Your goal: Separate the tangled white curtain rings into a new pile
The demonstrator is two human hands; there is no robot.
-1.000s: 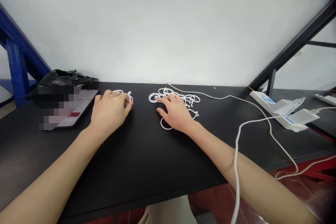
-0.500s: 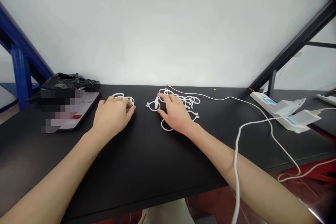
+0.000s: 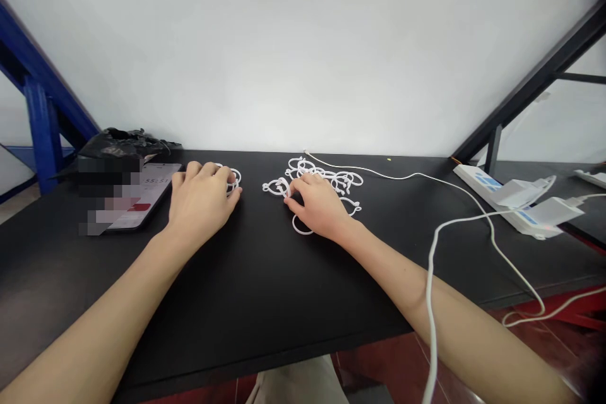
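On the black table, several white plastic rings with small knobbed ends, resembling shower curtain rings, lie in two groups. My left hand rests palm down over the left group, its fingers bent and hiding most of it; whether it grips any ring is hidden. At the edge of the right pile, the thumb and index finger of my right hand close on a white ring. A ring beside it lies at its left. Another loose ring shows partly from under that palm.
A phone showing a timer lies left of my left hand, with a crumpled black plastic bag behind it. At the right, a white power strip holds plugged-in chargers. A white cable passes over my right forearm. A white wall rises behind the table.
The ring at my right fingertips has turned and now sits between thumb and index finger. My left hand has shifted slightly, its fingers more bent over the rings.
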